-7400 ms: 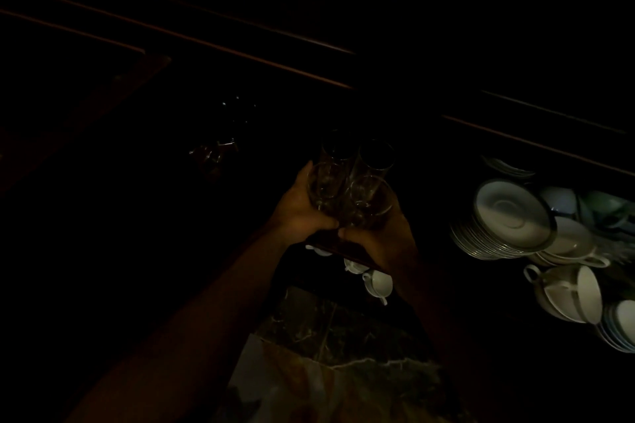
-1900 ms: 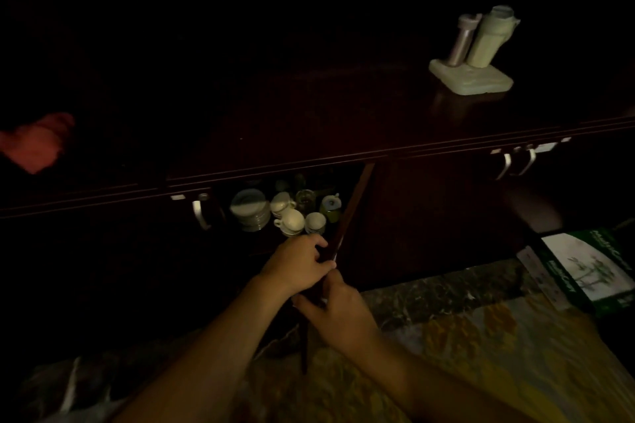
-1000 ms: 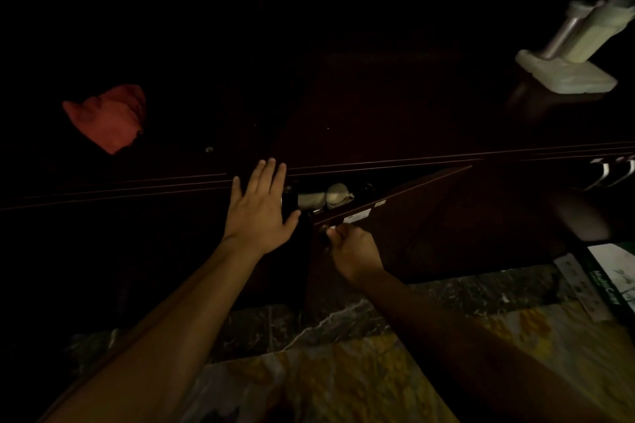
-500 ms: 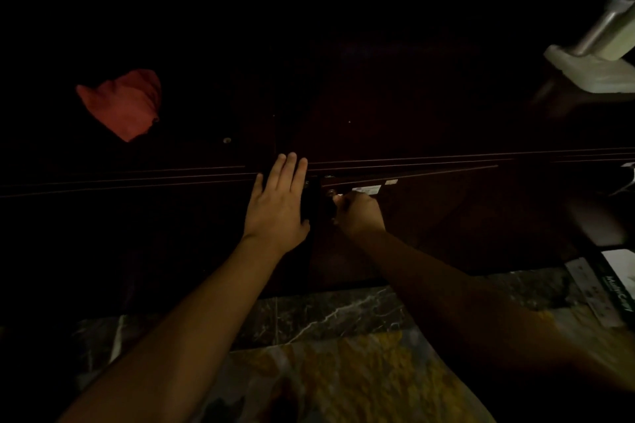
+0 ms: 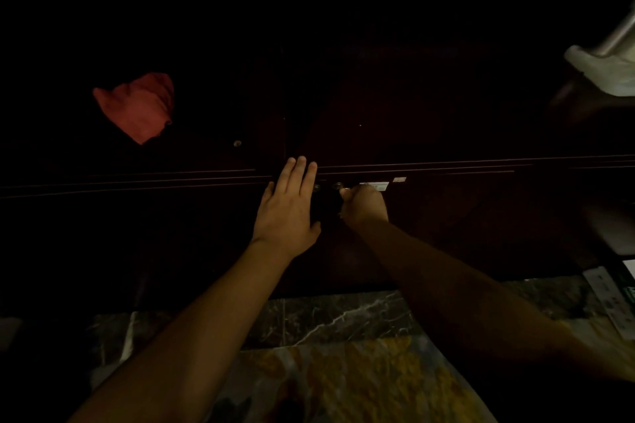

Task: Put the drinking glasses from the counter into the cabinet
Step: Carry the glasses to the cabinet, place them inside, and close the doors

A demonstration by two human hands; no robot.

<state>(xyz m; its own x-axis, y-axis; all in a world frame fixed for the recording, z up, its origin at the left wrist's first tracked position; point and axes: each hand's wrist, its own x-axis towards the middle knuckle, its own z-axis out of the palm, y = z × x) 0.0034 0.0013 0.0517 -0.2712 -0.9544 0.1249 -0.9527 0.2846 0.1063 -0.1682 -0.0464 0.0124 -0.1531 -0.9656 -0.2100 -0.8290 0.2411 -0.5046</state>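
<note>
The scene is very dark. The dark wooden cabinet (image 5: 446, 216) fills the middle, and both of its doors look flush with the front. My left hand (image 5: 287, 213) lies flat on the left door with its fingers spread upward. My right hand (image 5: 364, 204) is curled around the handle at the upper inner corner of the right door. No drinking glass is visible; the cabinet's inside is hidden behind the doors.
A red cloth (image 5: 139, 106) lies on the dark counter top (image 5: 412, 106) at the left. A pale stand with a metal tube (image 5: 608, 62) sits at the far right edge. Marble floor (image 5: 326, 319) runs below, with a printed box (image 5: 615, 299) at the right.
The right door has swung shut under my right hand, hiding the cups and plates inside. My left hand stays flat on the left door. The view has shifted slightly right.
</note>
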